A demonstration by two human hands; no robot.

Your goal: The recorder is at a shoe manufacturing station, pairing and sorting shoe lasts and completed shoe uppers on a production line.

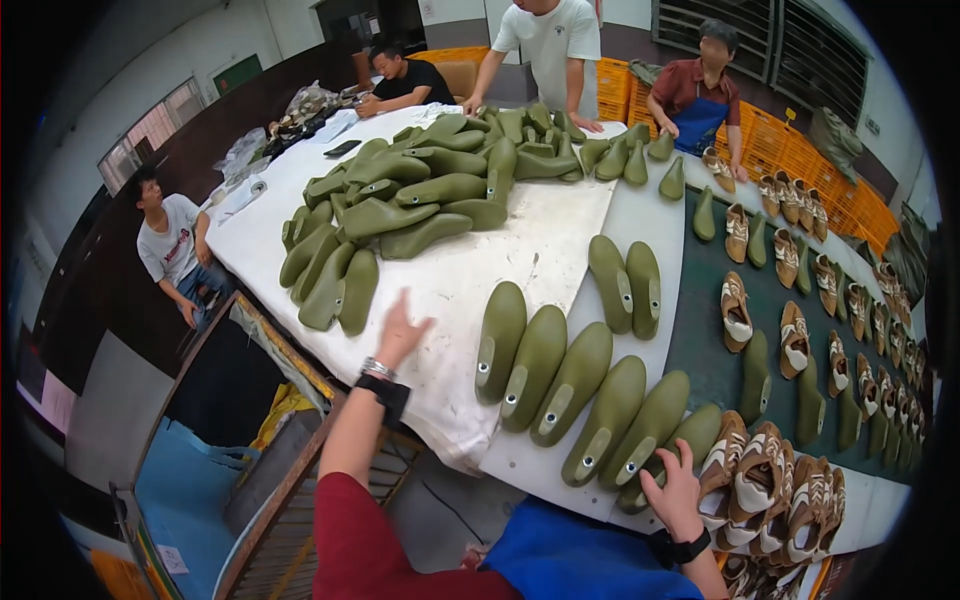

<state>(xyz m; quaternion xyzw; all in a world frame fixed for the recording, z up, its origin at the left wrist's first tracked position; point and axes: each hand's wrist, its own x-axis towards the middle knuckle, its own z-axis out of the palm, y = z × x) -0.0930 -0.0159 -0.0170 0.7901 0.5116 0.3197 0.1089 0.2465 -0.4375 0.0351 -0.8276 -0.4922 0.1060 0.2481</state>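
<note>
Two hands open | left hand (398,335) over cloth (450,285) | right hand (675,490) touching last (655,455)

Olive-green shoe lasts (575,385) lie in a slanting row on the white table (470,290), soles up, heels toward the near edge, each touching the next. The right hand (672,493) rests on the last one. The left hand (400,335) hovers open near a heap of lasts (420,190).

Left hand (399,333) outstretched, fingers open; right hand (673,492) lowered, fingers spread.
</note>
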